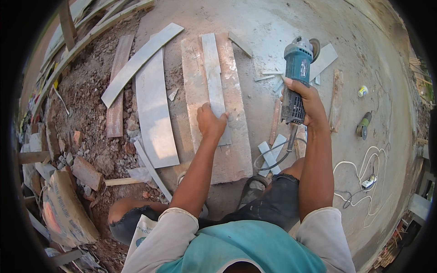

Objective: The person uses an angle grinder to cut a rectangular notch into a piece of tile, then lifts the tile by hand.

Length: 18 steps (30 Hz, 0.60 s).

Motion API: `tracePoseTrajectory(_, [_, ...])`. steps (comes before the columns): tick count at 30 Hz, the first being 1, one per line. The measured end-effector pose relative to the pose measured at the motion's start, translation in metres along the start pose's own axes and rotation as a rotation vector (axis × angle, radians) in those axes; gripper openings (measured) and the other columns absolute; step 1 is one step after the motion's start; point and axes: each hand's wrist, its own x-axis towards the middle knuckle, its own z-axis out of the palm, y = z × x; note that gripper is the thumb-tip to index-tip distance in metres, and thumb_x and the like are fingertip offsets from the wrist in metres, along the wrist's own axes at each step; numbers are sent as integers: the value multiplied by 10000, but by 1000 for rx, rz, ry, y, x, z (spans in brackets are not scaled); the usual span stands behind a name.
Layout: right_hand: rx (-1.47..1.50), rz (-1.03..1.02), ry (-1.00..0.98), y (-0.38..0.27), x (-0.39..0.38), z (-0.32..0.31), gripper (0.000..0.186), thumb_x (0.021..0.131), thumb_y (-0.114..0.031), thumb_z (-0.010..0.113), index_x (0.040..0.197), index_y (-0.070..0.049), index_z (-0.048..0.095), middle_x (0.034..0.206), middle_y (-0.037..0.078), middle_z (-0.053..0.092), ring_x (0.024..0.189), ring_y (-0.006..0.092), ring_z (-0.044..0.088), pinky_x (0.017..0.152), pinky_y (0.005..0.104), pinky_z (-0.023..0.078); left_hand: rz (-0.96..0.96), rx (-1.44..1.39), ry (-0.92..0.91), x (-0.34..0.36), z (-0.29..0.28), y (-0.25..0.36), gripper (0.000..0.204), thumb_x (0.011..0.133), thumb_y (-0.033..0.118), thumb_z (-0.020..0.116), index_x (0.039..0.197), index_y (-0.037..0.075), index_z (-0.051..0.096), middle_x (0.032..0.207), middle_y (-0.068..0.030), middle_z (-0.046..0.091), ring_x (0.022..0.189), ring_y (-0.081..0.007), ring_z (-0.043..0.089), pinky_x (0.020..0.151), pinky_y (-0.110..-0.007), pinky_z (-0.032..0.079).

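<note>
- The right hand [306,98] is closed around the body of the blue angle grinder [298,66]; the tool is to the right of the left grip, and its disc [315,50] is beyond the right hand, at the far end.
- The left hand [210,122] is closed over the pale strip [211,68]; its fingers lie toward the strip's left edge and its thumb at the right edge; under this grip is the rough slab [234,157], and most of the strip reaches ahead of the fingers.
- For good work, the strip should probably be pressed flat on the slab; a cutting line well apart from the left fingers seems the safer choice.
- The grinder would be best held firmly, with the disc square to the strip; a light, even pressure is likely better than force.
- The grinder cable [268,166] bends below the right grip, near the knees; it would be wise to keep it clear of the disc.
- The undersides of the left fingers are hidden, so how hard they press is not possible to tell; the right palm covers part of the tool body, and its switch cannot be made out.
- Whether the disc is turning cannot be told; any cutting mark on the strip is too small to see.
</note>
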Motion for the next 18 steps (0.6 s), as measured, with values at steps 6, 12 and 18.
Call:
tracePoseTrajectory(6, [-21, -50, -11, -5, -13, -4, 387, 771, -314, 789, 917, 9, 634, 742, 84, 651, 542, 132, 628, 510, 258, 531, -54, 182, -113, 4, -13, 13, 597, 706, 300, 784, 1131, -38, 536, 1138, -215, 550, 1087, -390, 557, 928, -456, 480])
tracePoseTrajectory(12, [10, -67, 2, -9, -20, -8, 361, 773, -300, 784, 895, 6, 634, 735, 89, 651, 524, 132, 626, 482, 252, 529, -27, 203, -90, -7, -14, 13, 589, 712, 307, 775, 1126, -36, 534, 1153, -213, 537, 1104, -388, 546, 922, -457, 483])
tracePoseTrajectory(18, [-7, -99, -20, -8, -23, -2, 362, 768, -287, 785, 909, 5, 624, 719, 78, 641, 517, 134, 617, 475, 260, 522, 184, 138, 180, -19, 1, -24, 658, 779, 351, 754, 1251, -30, 498, 1230, -226, 499, 1170, -394, 489, 1003, -474, 400])
